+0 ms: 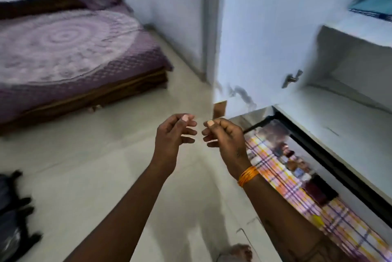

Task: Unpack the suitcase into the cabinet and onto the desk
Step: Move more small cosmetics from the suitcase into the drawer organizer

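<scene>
- Both hands are raised in front of us, beside the white cabinet's open door (261,34); left hand (172,136) and right hand (223,137) sit near each other, fingertips facing but apart.
- Left hand: fingers loosely curled, thumb up, nothing in it. Right hand: same relaxed curl, nothing held; a band of orange thread (248,175) circles its wrist.
- White built-in cabinet (350,117): the shelf level with the door handle (291,79) looks bare; the shelf above it carries a folded teal cloth (376,4). Below the bare shelf, a glossy panel (297,177) shows checked yellow-and-purple fabric; we cannot tell whether that is a reflection or stored cloth.
- Dark soft bag (12,208), well away from the cabinet at the opposite edge of the view on the pale tiled floor (106,166); probably the suitcase, though blur and cropping leave us unsure.
- Low wooden bed with purple patterned cover (70,53) stands across the floor from the cabinet. No desk in view.
- Judgement: we are between items, hands free at the cabinet. Next move calls for turning away from the cabinet toward the dark bag, bending down and taking up another item.
</scene>
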